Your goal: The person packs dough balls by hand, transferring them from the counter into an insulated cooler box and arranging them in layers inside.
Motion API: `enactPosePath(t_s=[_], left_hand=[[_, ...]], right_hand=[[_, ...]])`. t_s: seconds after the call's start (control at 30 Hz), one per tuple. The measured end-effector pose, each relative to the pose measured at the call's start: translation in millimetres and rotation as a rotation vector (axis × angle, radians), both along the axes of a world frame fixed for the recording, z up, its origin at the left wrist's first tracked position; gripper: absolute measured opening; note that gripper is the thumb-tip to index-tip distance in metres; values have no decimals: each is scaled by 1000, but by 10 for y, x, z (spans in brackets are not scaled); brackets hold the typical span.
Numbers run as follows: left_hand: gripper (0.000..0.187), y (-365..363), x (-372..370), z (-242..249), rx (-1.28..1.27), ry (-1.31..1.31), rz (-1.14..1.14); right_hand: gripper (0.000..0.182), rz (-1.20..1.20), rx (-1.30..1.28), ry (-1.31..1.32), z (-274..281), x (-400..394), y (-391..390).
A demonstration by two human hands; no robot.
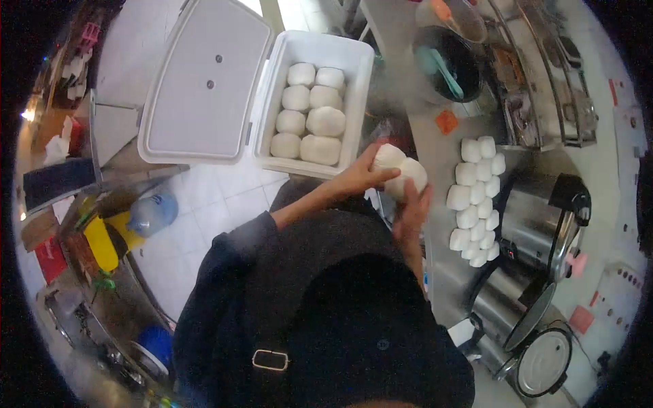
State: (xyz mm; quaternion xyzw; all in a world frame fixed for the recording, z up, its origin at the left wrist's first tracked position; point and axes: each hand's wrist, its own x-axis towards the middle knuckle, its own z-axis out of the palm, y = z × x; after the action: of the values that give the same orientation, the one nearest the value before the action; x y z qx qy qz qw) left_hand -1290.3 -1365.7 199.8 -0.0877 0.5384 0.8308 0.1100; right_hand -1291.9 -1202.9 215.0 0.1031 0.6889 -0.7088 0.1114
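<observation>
My left hand (pixel 367 174) is closed around white steamed buns (pixel 403 170), with its thumb across them. They look like at least two buns pressed side by side. From below, my right hand (pixel 411 212) holds the same buns, its fingers curved against their lower side. Behind my left arm stands a white lidded box (pixel 366 75), its lid (pixel 197 88) swung out to the left. Several buns (pixel 321 149) lie inside it in two columns. On the counter to the right, more buns (pixel 466 173) sit in close rows.
Steel cookers (pixel 530 228) line the counter (pixel 442 272) at the right. A dark pot (pixel 445 64) with a light-blue utensil is at the counter's far end, near a metal rack (pixel 524 75). A clear bottle (pixel 153 212) and a yellow object (pixel 102 243) are at the left.
</observation>
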Motion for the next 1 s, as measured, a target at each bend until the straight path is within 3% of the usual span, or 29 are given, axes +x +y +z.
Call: enactPosePath(t_s=[0.07, 0.1, 0.17, 0.23, 0.37, 0.47, 0.53, 0.6, 0.63, 0.7, 0.77, 0.87, 0.9, 1.0], left_hand=[[80, -208, 72, 19, -199, 52, 59], [83, -315, 104, 100, -143, 10, 60], [88, -527, 184, 251, -30, -76, 60], [89, -740, 274, 94, -68, -84, 69], [91, -1232, 451, -189, -215, -68, 34], [91, -1606, 478, 43, -273, 24, -166], [97, -1706, 524, 255, -378, -64, -106], [104, -1807, 550, 595, -386, -146, -44], [106, -1753, 565, 306, -441, -165, 68], [104, -1672, 679, 208, -424, -215, 276], [98, -1650, 782, 45, -226, -311, 332], [85, -1601, 1137, 75, 136, -335, 448], [80, -1607, 1268, 129, 265, -319, 492], [69, -1683, 1653, -35, 206, -515, 490]], right_hand=[[57, -33, 39, 12, 61, 18, -491], [57, -45, 55, 18, 89, 14, -652], [55, 137, 144, 95, -250, 12, -699], [55, 299, 137, 122, -337, -8, -843], [65, 763, 89, 67, 13, -336, -1195], [73, 1196, 169, -1, 189, -673, -1469], [75, 1409, 106, -81, 132, -810, -1692], [72, 1420, -20, -315, 204, -868, -1895], [71, 1417, -86, -433, 200, -891, -2002], [66, 1485, -146, -537, 37, -962, -2098], [60, 1485, -161, -630, 24, -930, -2158], [58, 1325, -449, -793, -283, -936, -2066], [56, 1173, -463, -776, -341, -879, -2056], [52, 901, -385, -786, -459, -804, -2145]])
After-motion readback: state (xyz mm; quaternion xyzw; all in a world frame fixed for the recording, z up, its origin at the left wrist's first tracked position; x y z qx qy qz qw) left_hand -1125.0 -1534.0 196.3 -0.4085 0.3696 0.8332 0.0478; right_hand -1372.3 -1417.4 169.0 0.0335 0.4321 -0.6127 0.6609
